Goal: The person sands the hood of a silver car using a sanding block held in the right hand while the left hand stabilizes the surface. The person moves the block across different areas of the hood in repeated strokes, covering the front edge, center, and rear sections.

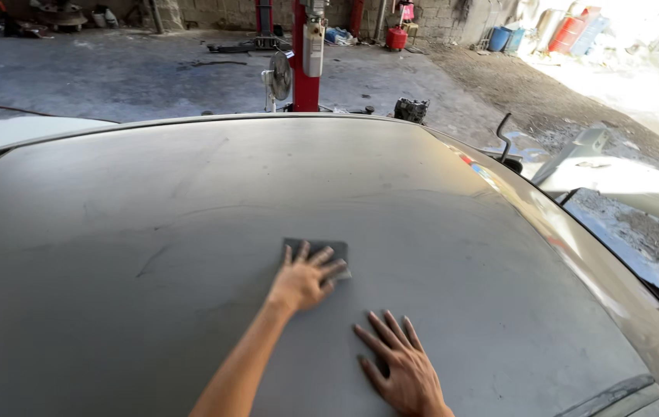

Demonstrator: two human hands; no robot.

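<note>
Left hand [304, 282] pressing flat on sanding pad [316, 255]; right hand [400, 364] spread flat, empty, on dull grey car panel [152, 232]; panel edges well apart; concrete garage floor [113, 77] beyond.

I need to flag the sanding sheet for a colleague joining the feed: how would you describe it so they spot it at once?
Start from the wide dull grey car roof that fills the view. Near its middle, the left hand presses flat on a small dark grey rectangular sheet, with the right hand spread on bare panel nearby. It is the only loose, darker, straight-edged patch on the roof.
</note>
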